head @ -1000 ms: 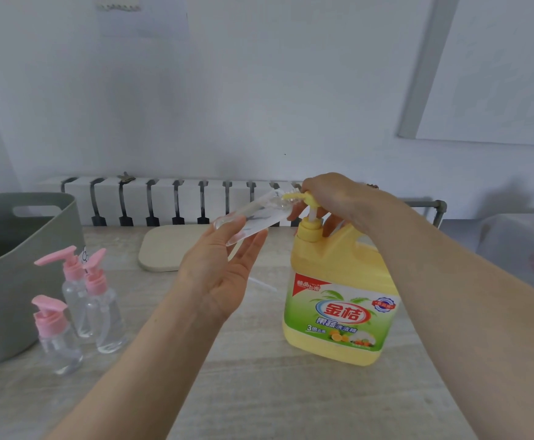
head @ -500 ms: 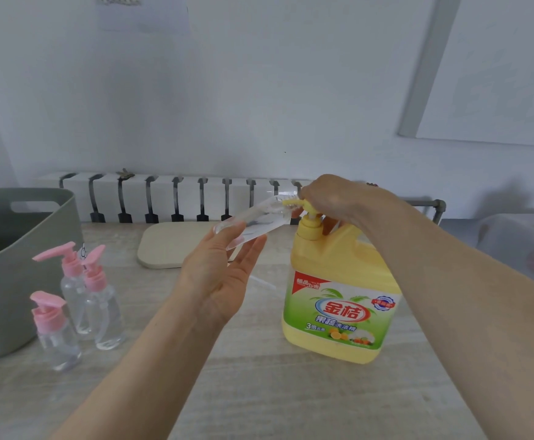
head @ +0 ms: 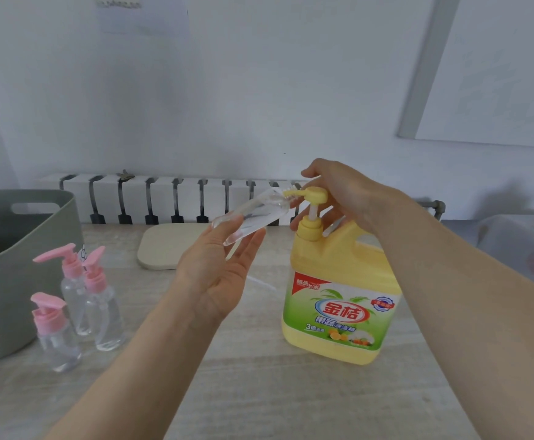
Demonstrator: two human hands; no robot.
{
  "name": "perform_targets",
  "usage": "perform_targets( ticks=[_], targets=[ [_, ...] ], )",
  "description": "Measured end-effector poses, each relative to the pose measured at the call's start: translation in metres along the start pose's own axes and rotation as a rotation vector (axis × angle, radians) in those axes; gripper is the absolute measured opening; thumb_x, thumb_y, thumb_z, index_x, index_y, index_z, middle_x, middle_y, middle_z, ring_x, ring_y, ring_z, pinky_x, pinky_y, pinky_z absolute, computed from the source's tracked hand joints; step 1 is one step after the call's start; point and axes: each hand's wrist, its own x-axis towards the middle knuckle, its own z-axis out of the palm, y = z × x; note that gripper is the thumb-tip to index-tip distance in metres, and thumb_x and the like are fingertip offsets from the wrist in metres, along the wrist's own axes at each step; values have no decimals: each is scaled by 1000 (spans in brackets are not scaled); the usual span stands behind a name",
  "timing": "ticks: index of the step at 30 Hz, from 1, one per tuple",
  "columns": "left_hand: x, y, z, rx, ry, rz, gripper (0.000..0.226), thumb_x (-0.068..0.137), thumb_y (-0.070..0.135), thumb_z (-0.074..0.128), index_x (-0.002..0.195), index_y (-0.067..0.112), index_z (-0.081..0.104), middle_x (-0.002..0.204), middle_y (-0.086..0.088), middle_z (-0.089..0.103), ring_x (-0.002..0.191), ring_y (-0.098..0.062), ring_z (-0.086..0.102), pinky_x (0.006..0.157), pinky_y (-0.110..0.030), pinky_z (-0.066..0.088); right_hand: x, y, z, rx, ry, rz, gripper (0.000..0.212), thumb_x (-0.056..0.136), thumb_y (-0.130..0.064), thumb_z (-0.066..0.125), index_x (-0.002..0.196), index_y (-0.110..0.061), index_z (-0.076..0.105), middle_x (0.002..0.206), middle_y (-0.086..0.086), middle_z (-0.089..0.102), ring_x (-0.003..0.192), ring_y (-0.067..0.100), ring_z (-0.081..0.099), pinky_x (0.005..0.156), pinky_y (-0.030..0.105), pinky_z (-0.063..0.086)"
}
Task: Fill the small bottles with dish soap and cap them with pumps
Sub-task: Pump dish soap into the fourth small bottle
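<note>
Tabletop (head: 259,392): L hand (head: 215,277) tilts bottle (head: 250,214) at pump spout (head: 291,193).

Bare table (head: 259,392) in front; capped bottles (head: 78,300), basket (head: 21,249) left.

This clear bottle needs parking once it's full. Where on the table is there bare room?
Widest free patch: the pale wood-grain table in front, between the three pink-pump clear bottles and the yellow dish soap jug. A smaller gap lies between the beige board and the jug. The left is crowded: the bottles stand close beside the grey tub.
</note>
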Motion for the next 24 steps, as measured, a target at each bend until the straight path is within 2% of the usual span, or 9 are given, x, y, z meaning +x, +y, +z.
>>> perform_targets(
  ticks=[5, 7, 9, 12, 14, 17, 19, 21, 24],
  targets=[
    [-1, -1, 0, 1, -11, -4, 28, 85, -2, 68, 113, -2, 66, 120, -21, 61, 98, -35, 69, 76, -39, 61, -2, -1, 3, -22, 35, -9, 51, 89, -47, 39, 83, -13, 77, 94, 16, 73, 77, 34, 64, 85, 42, 51],
    [-1, -1, 0, 3, -11, -1, 28, 85, -2, 67, 112, -2, 66, 119, -20, 61, 97, -36, 69, 76, -39, 61, -4, -1, 5, -63, 51, -6, 46, 90, -43, 41, 79, -15, 77, 90, 12, 72, 75, 34, 64, 78, 38, 52],
    [0, -1, 0, 5, -9, -1, 27, 85, -2, 68, 112, -2, 66, 118, -20, 61, 97, -35, 69, 75, -39, 61, -4, -3, 6, -106, 49, 1, 44, 91, -39, 41, 83, -14, 77, 91, 12, 72, 72, 33, 62, 70, 34, 52],
    [0, -1, 0, 6, -6, -3, 27, 84, -2, 68, 111, -1, 65, 119, -21, 59, 97, -36, 69, 75, -39, 61, -5, -4, 6, -165, 45, 0, 38, 94, -26, 41, 84, -13, 75, 84, 8, 68, 67, 28, 58, 58, 29, 45],
    [1, -1, -1, 8, -4, -4, 25, 84, -2, 68, 109, 0, 65, 120, -20, 59, 97, -35, 69, 75, -39, 61, -5, -5, 6, -209, 23, 2, 34, 91, -16, 42, 79, -16, 74, 87, 9, 64, 69, 29, 58, 59, 29, 45],
    [2, -1, -2, 8, 1, -9, 24, 83, -2, 69, 106, 0, 65, 119, -21, 59, 96, -36, 69, 73, -38, 61, -4, -4, 6, -239, 14, 17, 38, 87, -11, 43, 67, -20, 74, 98, 13, 65, 73, 31, 60, 64, 31, 47],
    [2, -2, -4, 8, 1, -9, 24, 83, -3, 69, 107, 0, 65, 120, -21, 58, 97, -35, 69, 73, -38, 61, -1, -4, 6, -257, 28, 20, 40, 85, -9, 43, 62, -20, 73, 94, 10, 66, 72, 29, 62, 65, 30, 48],
    [3, -3, -5, 15, -2, -9, 26, 83, -3, 69, 108, 1, 65, 121, -21, 57, 99, -35, 68, 74, -38, 61, 1, -3, 8, -289, 38, 19, 38, 87, -8, 42, 64, -20, 71, 84, 8, 64, 70, 27, 61, 63, 29, 47],
    [4, -3, -7, 19, -3, -8, 27, 83, -3, 69, 109, 1, 65, 122, -21, 58, 98, -34, 68, 74, -37, 61, 4, -4, 10, -313, 74, 13, 38, 91, -5, 43, 58, -16, 61, 74, 9, 60, 65, 25, 57, 57, 28, 43]
  ],
)
